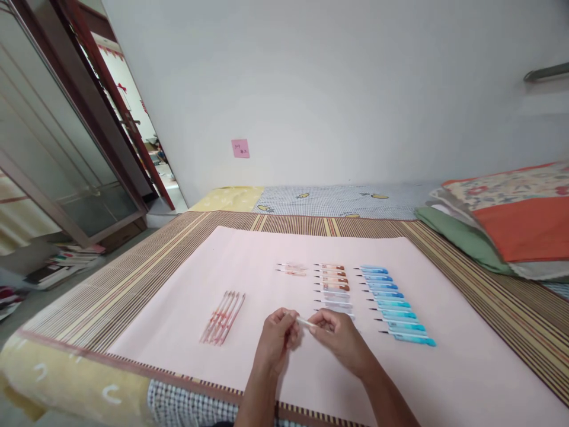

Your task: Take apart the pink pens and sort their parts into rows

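One white stick (pixel 304 322) is gripped by left fingers (pixel 285 322) and right fingers (pixel 320 333) — greyish pens (pixel 336 296) partly hidden behind.

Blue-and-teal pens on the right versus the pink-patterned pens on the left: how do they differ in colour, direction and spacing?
The blue-and-teal pens run from blue to teal; the pink-patterned pens look mostly clear with pink.
The blue-and-teal pens lie crosswise, dark tips leftward; the pink-patterned pens point towards the wall.
The blue-and-teal pens form a long column; the pink-patterned pens make a compact, slanted bunch.
Both groups lie on the pale pink sheet.
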### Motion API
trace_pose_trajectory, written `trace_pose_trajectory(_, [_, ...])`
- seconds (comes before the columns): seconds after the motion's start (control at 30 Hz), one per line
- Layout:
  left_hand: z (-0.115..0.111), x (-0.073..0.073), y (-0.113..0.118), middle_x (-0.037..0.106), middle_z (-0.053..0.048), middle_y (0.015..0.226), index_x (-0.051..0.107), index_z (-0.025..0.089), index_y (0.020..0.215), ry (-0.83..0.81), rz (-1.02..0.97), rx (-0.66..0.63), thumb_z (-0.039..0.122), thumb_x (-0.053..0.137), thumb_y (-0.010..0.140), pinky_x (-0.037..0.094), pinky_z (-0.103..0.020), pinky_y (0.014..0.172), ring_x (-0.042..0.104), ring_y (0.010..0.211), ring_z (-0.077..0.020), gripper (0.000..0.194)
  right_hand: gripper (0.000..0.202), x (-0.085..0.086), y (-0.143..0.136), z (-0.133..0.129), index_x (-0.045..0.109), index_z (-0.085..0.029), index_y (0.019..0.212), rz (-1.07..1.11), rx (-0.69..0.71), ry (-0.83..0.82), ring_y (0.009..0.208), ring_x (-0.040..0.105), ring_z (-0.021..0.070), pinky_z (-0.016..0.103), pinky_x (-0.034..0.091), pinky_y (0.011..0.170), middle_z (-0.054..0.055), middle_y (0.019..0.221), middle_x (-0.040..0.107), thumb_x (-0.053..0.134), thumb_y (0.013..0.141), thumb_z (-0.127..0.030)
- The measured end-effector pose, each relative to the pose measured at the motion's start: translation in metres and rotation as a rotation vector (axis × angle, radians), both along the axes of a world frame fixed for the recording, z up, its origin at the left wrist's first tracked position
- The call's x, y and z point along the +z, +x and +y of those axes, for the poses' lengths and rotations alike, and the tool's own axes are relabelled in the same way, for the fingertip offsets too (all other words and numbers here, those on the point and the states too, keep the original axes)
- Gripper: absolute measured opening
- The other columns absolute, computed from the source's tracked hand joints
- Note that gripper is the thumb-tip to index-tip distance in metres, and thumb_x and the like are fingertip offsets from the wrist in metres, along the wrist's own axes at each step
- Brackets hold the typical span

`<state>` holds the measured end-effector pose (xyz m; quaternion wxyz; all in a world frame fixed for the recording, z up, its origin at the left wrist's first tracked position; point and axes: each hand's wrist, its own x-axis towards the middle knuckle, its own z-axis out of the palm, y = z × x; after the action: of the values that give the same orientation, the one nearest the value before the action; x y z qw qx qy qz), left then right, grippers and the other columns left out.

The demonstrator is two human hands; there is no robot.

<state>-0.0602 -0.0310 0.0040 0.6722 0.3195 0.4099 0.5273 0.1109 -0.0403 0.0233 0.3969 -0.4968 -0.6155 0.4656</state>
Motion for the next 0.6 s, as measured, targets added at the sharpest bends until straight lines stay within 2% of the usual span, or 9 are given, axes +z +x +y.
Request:
trace_pose_trajectory(0.07, [0.001, -0.004, 0.002, 0.051, 0.004, 0.045, 0.054, 0.017, 0.06, -0.029, 0.052, 0.077, 0.061, 0.09, 0.059, 0.019, -0.02, 0.039, 0.033, 0.036, -0.0035, 0.056, 0.014, 0.002, -0.001, -0.001, 0.072, -0.019, 0.078, -0.016, -0.022, 0.022, 0.075, 0.061, 0.0189, 0.029, 0.043, 0.071, 0.001, 0.075, 0.069, 0.063, 0.077, -0.03])
trace_pose_trajectory(0.17, [0.002, -0.004, 0.005, 0.046, 0.005, 0.039, 0.051, 0.02, 0.056, -0.071, 0.114, 0.161, 0.066, 0.089, 0.055, 0.019, -0.021, 0.037, 0.033, 0.033, -0.005, 0.06, 0.01, 0.004, -0.002, -0.002, 0.07, -0.02, 0.076, -0.033, -0.071, 0.038, 0.073, 0.06, 0.0183, 0.029, 0.042, 0.069, 0.0, 0.073, 0.068, 0.063, 0.074, -0.026])
trace_pose_trajectory(0.33, [0.002, 0.0, 0.003, 0.045, 0.005, 0.037, 0.052, 0.02, 0.056, -0.13, 0.116, 0.196, 0.067, 0.09, 0.051, 0.017, -0.02, 0.035, 0.032, 0.032, -0.0054, 0.061, 0.01, 0.007, 0.002, -0.002, 0.071, -0.02, 0.076, -0.043, -0.057, 0.043, 0.072, 0.058, 0.0174, 0.029, 0.042, 0.068, -0.001, 0.072, 0.067, 0.063, 0.074, -0.026])
trace_pose_trajectory(0.47, [0.004, -0.001, -0.002, 0.045, 0.005, 0.038, 0.053, 0.019, 0.058, -0.152, 0.087, 0.255, 0.066, 0.091, 0.05, 0.015, -0.02, 0.035, 0.031, 0.033, -0.0048, 0.061, 0.014, 0.004, 0.011, 0.001, 0.074, -0.019, 0.08, -0.001, -0.037, 0.012, 0.072, 0.057, 0.0172, 0.029, 0.042, 0.069, 0.0, 0.074, 0.067, 0.068, 0.077, -0.032])
trace_pose_trajectory(0.6, [0.007, -0.007, -0.008, 0.043, 0.006, 0.041, 0.052, 0.018, 0.059, -0.152, 0.004, 0.329, 0.065, 0.091, 0.055, 0.017, -0.018, 0.036, 0.032, 0.035, -0.004, 0.061, 0.025, -0.009, 0.022, 0.007, 0.075, -0.019, 0.084, 0.141, -0.043, -0.069, 0.066, 0.052, 0.0151, 0.029, 0.04, 0.063, 0.0, 0.071, 0.065, 0.075, 0.078, -0.043])
